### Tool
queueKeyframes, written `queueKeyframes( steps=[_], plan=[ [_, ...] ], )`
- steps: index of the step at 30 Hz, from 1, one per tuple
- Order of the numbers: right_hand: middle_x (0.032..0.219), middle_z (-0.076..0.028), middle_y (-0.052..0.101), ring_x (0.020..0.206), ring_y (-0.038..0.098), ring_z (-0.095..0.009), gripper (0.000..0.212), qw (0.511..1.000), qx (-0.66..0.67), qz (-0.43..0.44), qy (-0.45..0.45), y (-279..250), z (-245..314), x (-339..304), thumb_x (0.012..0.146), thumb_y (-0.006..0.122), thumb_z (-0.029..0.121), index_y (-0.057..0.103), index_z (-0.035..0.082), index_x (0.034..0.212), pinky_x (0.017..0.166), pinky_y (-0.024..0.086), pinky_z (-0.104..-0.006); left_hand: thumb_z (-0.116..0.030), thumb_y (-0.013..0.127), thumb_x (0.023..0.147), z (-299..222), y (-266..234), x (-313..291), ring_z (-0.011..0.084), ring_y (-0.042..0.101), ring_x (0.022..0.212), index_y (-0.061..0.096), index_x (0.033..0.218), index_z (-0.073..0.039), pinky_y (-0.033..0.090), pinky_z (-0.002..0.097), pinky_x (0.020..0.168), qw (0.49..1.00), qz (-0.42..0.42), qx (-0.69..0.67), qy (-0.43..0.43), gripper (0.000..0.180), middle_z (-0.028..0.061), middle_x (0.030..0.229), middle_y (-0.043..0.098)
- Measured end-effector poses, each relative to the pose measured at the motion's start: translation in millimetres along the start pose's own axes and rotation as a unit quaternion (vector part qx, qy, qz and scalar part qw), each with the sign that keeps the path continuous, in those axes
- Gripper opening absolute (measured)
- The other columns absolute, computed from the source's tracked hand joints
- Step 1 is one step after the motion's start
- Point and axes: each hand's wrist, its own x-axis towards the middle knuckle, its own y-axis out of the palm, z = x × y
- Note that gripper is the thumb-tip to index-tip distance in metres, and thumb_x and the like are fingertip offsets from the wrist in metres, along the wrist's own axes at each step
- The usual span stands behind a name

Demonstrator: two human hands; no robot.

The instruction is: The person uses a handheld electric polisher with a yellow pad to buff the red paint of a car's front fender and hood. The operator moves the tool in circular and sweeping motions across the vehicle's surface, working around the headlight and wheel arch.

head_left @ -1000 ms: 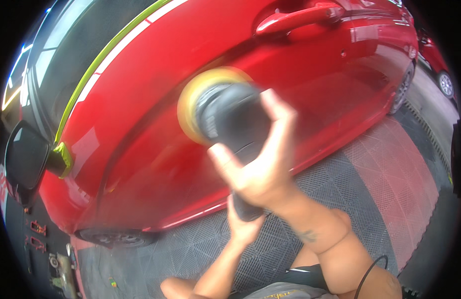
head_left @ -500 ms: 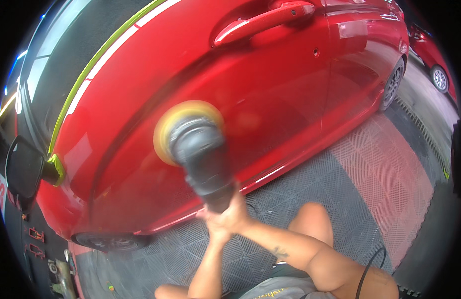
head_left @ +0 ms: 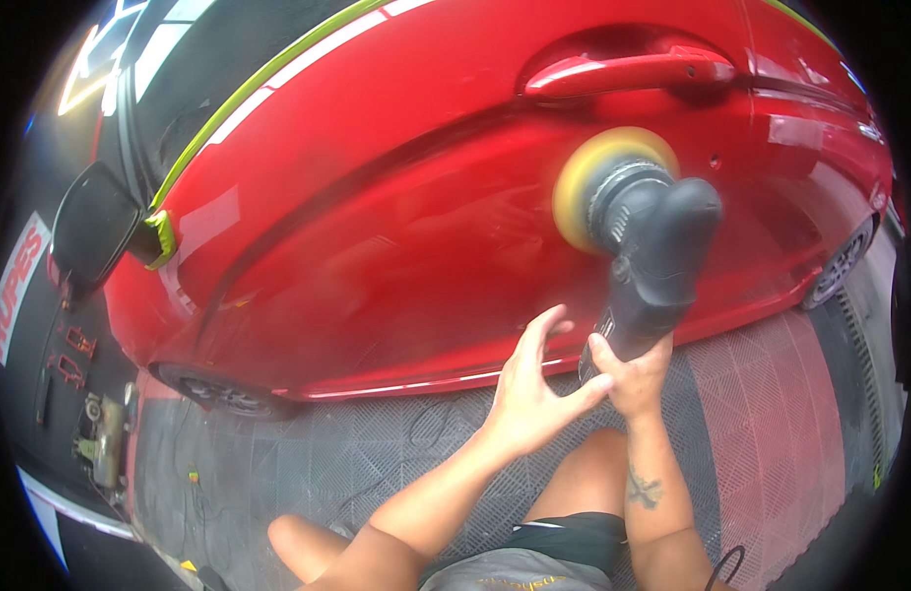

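Note:
My right hand [head_left: 641, 379] is wrapped round the rear grip of a black car polisher [head_left: 657, 261]. The polisher's round yellow foam pad [head_left: 588, 182] lies against the red car door [head_left: 406, 256], below the door handle [head_left: 628, 74]. Just left of the grip, my left hand [head_left: 534, 389] is off the tool, fingers spread and thumb pointing toward it. Part of the pad is hidden behind the polisher head.
Yellow-green masking tape [head_left: 268, 69] runs along the window edge. A black side mirror [head_left: 96, 222] juts out at left. Interlocking grey and red floor tiles [head_left: 761, 414] lie below the car. A black cord [head_left: 728, 561] shows at lower right.
The polisher has moved right across the door, toward the handle. My left hand, earlier at the grip beside the right, has come away with its fingers opened.

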Motion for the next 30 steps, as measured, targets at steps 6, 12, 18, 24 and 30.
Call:
queueKeyframes(
  steps=[6,12,18,24,30],
  plan=[
    [0.125,-0.018,0.078,0.11,0.08,-0.032,0.086,0.987,-0.114,0.098,-0.056,42,31,-7,0.08,0.097,0.02,0.049,0.008,0.15,0.091,0.065,-0.0444,-0.031,0.097,0.087,-16,-10,12,0.0281,0.06,0.141,0.044,0.157,0.001,0.049,0.046,0.119,0.983,-0.057,-0.176,0.014,0.093,0.0205,0.149,0.061],
    [0.138,-0.023,0.071,0.119,0.072,-0.049,0.097,0.917,-0.277,0.27,-0.094,65,71,11,0.079,0.08,0.016,0.04,0.017,0.168,0.098,0.061,-0.057,-0.017,0.086,0.099,-9,-28,9,0.024,0.068,0.127,0.057,0.148,0.001,0.056,0.0427,0.11,0.942,-0.133,-0.308,0.03,0.059,0.0146,0.137,0.069],
    [0.144,-0.024,0.07,0.125,0.07,-0.049,0.09,0.932,-0.269,0.239,-0.043,13,97,32,0.084,0.083,0.021,0.043,0.018,0.165,0.102,0.061,-0.0553,-0.02,0.085,0.101,-37,17,33,0.0255,0.068,0.128,0.055,0.149,0.001,0.056,0.0423,0.11,0.958,-0.086,-0.272,0.042,0.061,0.0152,0.14,0.067],
    [0.13,-0.024,0.077,0.127,0.075,-0.036,0.076,0.957,-0.23,0.169,-0.054,-53,118,56,0.09,0.085,0.017,0.049,0.007,0.156,0.104,0.059,-0.0458,-0.026,0.083,0.102,-71,91,66,0.026,0.062,0.136,0.04,0.156,0.0,0.054,0.0433,0.114,0.956,-0.063,-0.274,0.083,0.074,0.0177,0.145,0.06],
    [0.129,-0.025,0.077,0.127,0.074,-0.041,0.077,0.943,-0.231,0.234,-0.053,-39,127,64,0.088,0.082,0.014,0.048,0.009,0.157,0.106,0.058,-0.0482,-0.019,0.08,0.104,-80,76,58,0.0269,0.062,0.136,0.041,0.156,0.0,0.053,0.0439,0.116,0.95,-0.102,-0.286,0.068,0.068,0.0171,0.144,0.06]
  ],
)
